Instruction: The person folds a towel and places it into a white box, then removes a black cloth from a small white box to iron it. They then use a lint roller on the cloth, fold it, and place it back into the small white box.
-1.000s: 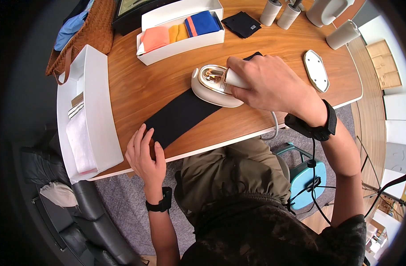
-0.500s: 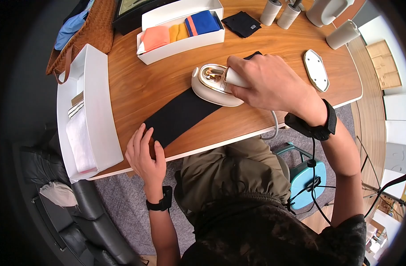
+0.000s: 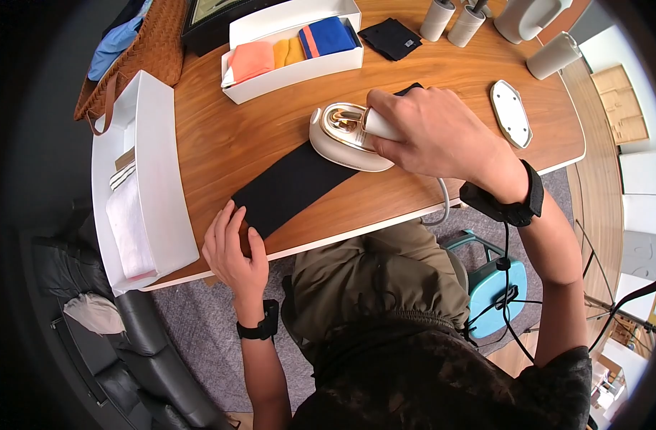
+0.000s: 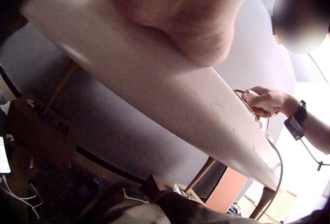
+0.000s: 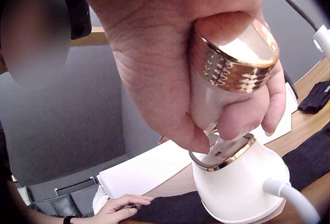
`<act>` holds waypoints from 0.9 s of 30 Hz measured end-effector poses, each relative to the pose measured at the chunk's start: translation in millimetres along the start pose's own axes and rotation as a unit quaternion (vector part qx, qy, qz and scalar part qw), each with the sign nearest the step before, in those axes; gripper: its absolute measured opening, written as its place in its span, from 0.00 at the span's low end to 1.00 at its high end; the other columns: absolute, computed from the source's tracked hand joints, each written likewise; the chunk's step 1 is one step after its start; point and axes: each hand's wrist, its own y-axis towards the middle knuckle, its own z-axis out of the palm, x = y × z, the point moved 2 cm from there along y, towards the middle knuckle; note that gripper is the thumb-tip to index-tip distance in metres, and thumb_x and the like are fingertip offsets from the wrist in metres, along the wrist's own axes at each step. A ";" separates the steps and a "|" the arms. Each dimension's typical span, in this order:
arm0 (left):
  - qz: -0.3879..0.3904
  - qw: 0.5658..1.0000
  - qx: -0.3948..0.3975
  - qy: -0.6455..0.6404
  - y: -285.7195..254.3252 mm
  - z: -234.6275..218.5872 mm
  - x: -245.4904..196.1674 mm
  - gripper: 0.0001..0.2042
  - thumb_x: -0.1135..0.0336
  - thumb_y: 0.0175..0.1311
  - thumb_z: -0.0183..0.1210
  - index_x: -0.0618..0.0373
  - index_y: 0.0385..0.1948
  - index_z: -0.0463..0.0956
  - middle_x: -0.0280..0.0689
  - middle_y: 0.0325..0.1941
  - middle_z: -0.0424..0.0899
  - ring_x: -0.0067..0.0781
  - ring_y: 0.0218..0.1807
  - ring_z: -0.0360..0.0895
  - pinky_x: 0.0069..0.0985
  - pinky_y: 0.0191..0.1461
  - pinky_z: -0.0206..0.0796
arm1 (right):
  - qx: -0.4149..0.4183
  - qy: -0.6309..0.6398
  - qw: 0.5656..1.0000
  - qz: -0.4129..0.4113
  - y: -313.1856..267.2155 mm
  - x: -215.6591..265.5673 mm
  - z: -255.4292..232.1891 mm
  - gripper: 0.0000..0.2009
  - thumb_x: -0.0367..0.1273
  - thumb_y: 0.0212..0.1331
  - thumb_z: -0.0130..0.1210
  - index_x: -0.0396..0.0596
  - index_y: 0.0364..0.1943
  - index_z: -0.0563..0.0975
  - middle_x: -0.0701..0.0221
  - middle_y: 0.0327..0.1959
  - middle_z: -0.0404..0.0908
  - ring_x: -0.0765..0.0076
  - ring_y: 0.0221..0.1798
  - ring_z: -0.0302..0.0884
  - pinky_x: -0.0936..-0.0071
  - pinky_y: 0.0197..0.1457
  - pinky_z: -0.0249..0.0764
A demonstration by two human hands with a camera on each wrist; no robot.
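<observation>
A long black cloth (image 3: 288, 188) lies flat and slanting across the wooden table. On its middle stands a white and gold iron (image 3: 349, 147), whose handle my right hand (image 3: 442, 136) grips from above. The right wrist view shows fingers and thumb wrapped round the handle of the iron (image 5: 237, 182). My left hand (image 3: 236, 251) rests at the cloth's near left end by the table edge, fingers fairly straight, fingertips touching the cloth. In the left wrist view the palm heel (image 4: 191, 28) is above the table's edge; its fingers are hidden there.
A white box (image 3: 292, 80) holds folded coloured cloths. Another white box (image 3: 163, 186) stands at the left beside a woven basket (image 3: 152, 50). Farther back lies a folded black cloth (image 3: 390, 39); lint rollers (image 3: 466, 27) and a white oval stand (image 3: 510, 115) are at the right. A grey cord (image 3: 444, 204) hangs over the front edge.
</observation>
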 end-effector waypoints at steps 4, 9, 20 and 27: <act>-0.005 1.000 0.002 0.001 0.0 0.3 -0.5 0.17 0.65 0.66 0.58 0.52 0.56 0.84 0.32 0.68 0.82 0.41 0.68 0.75 0.41 0.71 0.59 | 0.002 0.003 1.000 0.001 0.5 -0.8 0.2 0.16 0.40 0.66 0.63 0.40 0.43 0.77 0.53 0.26 0.84 0.42 0.36 0.86 0.51 0.42 0.81; -0.005 1.000 0.003 0.003 -0.3 0.4 0.2 0.18 0.64 0.66 0.58 0.52 0.56 0.84 0.32 0.68 0.82 0.41 0.69 0.75 0.41 0.71 0.58 | 0.002 0.005 1.000 0.000 0.3 -0.4 -0.1 0.15 0.39 0.64 0.63 0.40 0.43 0.77 0.52 0.26 0.84 0.42 0.36 0.86 0.51 0.42 0.80; -0.006 1.000 0.008 0.004 -0.2 -0.1 0.4 0.18 0.64 0.67 0.58 0.52 0.57 0.84 0.32 0.68 0.82 0.42 0.70 0.74 0.41 0.72 0.58 | -0.024 -0.019 0.999 -0.010 8.4 1.4 0.0 0.15 0.38 0.66 0.61 0.37 0.40 0.77 0.53 0.25 0.84 0.42 0.33 0.85 0.51 0.38 0.80; 0.004 1.000 0.016 0.006 0.8 -3.0 -0.8 0.17 0.67 0.69 0.57 0.52 0.59 0.82 0.34 0.69 0.81 0.42 0.70 0.74 0.41 0.72 0.60 | 0.012 -0.005 1.000 -0.013 3.1 3.8 -5.1 0.14 0.37 0.65 0.62 0.37 0.39 0.77 0.54 0.22 0.82 0.42 0.31 0.84 0.50 0.36 0.78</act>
